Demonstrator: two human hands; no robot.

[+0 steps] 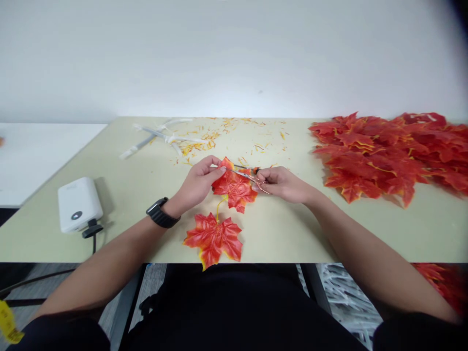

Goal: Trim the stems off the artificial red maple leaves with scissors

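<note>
My left hand (199, 183) pinches the top edge of a red-orange artificial maple leaf (234, 189) held just above the table. My right hand (285, 184) grips small scissors (248, 173) with orange handles, whose blades reach left across the top of that leaf. A thin yellow stem runs down from the held leaf to a second maple leaf (215, 239), which lies flat near the table's front edge. A black watch sits on my left wrist.
A big heap of red leaves (395, 153) covers the right of the beige table (285, 234). White plastic stems (161, 136) and orange trimmings (212, 139) lie at the back. A white power bank (78, 204) with a cable sits at the left. More leaves lie on the floor at the lower right.
</note>
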